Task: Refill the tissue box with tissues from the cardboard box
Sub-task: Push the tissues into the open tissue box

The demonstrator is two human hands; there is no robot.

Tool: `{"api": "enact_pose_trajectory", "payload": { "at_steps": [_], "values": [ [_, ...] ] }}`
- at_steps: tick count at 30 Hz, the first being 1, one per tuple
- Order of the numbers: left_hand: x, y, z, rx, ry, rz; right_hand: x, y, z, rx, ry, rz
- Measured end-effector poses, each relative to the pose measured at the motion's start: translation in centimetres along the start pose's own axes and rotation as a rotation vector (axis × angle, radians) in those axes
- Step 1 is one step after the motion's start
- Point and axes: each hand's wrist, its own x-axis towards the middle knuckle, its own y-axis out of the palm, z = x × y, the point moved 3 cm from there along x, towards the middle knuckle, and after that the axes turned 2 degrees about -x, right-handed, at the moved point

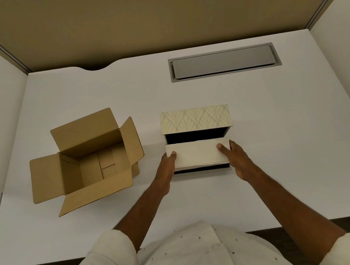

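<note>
Over the open tissue box (195,121), left hand (167,167) and right hand (238,159) grip a tissue stack (198,153) — cardboard box (91,161) beside.

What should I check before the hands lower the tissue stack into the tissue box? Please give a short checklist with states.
1. Tissue box lid open, interior exposed: ok.
2. Left hand and right hand grip opposite ends of the tissue stack: ok.
3. Stack sits level, aligned with the box opening: ok.
4. Cardboard box stands apart, not in the way: ok.
5. Box interior free of leftovers: cannot tell, too dark.
</note>
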Motion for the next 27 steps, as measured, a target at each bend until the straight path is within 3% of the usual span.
{"api": "enact_pose_trajectory", "payload": {
  "at_steps": [27],
  "values": [
    [0.7,0.0,-0.7,0.017,-0.057,0.029,0.3,0.0,0.2,0.034,0.065,-0.016]
  ]
}}
